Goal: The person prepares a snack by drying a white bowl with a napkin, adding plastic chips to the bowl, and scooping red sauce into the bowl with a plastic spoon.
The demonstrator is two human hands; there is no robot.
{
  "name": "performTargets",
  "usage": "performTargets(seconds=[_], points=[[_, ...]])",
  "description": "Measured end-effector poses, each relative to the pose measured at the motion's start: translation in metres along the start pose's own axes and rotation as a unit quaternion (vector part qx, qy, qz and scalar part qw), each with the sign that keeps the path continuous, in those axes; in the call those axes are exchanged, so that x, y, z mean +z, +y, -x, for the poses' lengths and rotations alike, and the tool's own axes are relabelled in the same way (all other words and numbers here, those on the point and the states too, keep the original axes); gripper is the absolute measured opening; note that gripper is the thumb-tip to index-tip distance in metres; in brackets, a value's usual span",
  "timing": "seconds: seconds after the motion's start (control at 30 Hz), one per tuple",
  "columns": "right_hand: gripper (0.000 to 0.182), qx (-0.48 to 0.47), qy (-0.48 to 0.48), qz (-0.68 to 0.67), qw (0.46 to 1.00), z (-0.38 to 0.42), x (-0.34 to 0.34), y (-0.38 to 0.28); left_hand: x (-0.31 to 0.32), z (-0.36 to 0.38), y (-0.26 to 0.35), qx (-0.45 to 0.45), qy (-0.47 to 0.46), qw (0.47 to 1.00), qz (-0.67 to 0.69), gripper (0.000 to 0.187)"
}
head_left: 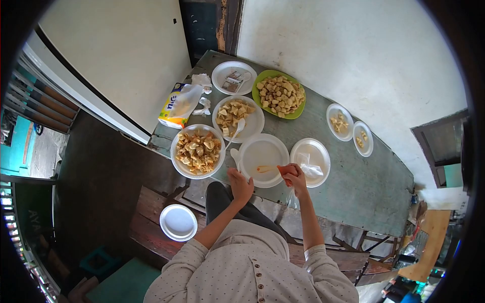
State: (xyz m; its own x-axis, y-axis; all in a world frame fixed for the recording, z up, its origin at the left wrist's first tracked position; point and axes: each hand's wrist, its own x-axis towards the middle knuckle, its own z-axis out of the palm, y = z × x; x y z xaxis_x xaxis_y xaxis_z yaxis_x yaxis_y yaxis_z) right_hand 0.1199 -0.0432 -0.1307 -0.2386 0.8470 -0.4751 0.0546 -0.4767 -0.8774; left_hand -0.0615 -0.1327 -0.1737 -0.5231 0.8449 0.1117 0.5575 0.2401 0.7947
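A small plastic bag of orange-red sauce (287, 172) is gripped in my right hand (298, 183), over the right rim of a white plate (260, 146). A streak of orange sauce (266, 169) shows at the bag's left end, above that plate. My left hand (241, 186) is closed at the plate's near-left edge, around the handle of a white plastic spoon (235, 155) whose bowl points away from me. To the left stands a bowl heaped with cut fried pieces (198, 151). Behind it, another plate of cut pieces (232, 113) carries a white spoon (237, 130).
A green plate of cubes (280, 94), a plate with paper notes (232, 83) and a tissue pack (179, 105) stand at the back. A plate with a clear bag (310, 166) is at right; two small plates (339, 132) lie beyond. A white bowl (178, 222) rests on the bench.
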Motion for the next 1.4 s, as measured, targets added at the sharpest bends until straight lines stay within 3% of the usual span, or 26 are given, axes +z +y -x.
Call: performTargets(seconds=[0.17,0.3,0.37,0.5,0.57,0.67,0.9,1.0,1.1,1.17,1.4], points=[[0.033,-0.036,0.035,0.055,0.997,0.015,-0.001,0.002,0.004,-0.01,-0.018,0.065,0.007,0.998,-0.005,0.054],[0.033,-0.015,0.038,0.042,0.998,0.022,-0.002,0.002,-0.009,-0.023,-0.019,0.056,0.006,0.998,0.015,0.053],[0.034,-0.039,0.043,0.097,0.994,0.023,0.0,0.008,-0.021,-0.031,-0.021,0.067,-0.051,0.996,0.01,0.053],[0.031,-0.045,0.041,0.11,0.992,0.019,0.007,0.029,-0.025,-0.05,-0.031,0.106,-0.07,0.992,0.004,0.053],[0.035,-0.171,0.043,0.306,0.936,0.014,0.01,0.04,-0.026,-0.055,-0.032,0.09,-0.082,0.992,0.031,0.059],[0.034,-0.246,0.057,0.376,0.892,0.021,0.02,0.035,-0.033,-0.053,-0.029,0.072,-0.078,0.993,0.042,0.063],[0.034,-0.216,0.02,0.38,0.899,0.025,0.037,0.024,-0.046,-0.018,-0.03,0.06,-0.043,0.997,0.03,0.072],[0.034,-0.221,0.011,0.402,0.888,0.025,0.043,0.025,-0.055,-0.003,-0.02,0.006,-0.068,0.997,0.036,0.073],[0.033,-0.241,0.011,0.42,0.875,0.026,0.049,0.022,-0.059,0.005,-0.016,0.034,-0.062,0.997,-0.025,0.064],[0.032,-0.233,0.01,0.45,0.862,0.027,0.053,0.02,-0.061,0.009,-0.017,0.104,-0.063,0.991,-0.064,0.059],[0.031,-0.237,0.013,0.474,0.848,0.024,0.055,0.024,-0.052,0.014,-0.029,0.077,-0.082,0.994,-0.01,0.056]])
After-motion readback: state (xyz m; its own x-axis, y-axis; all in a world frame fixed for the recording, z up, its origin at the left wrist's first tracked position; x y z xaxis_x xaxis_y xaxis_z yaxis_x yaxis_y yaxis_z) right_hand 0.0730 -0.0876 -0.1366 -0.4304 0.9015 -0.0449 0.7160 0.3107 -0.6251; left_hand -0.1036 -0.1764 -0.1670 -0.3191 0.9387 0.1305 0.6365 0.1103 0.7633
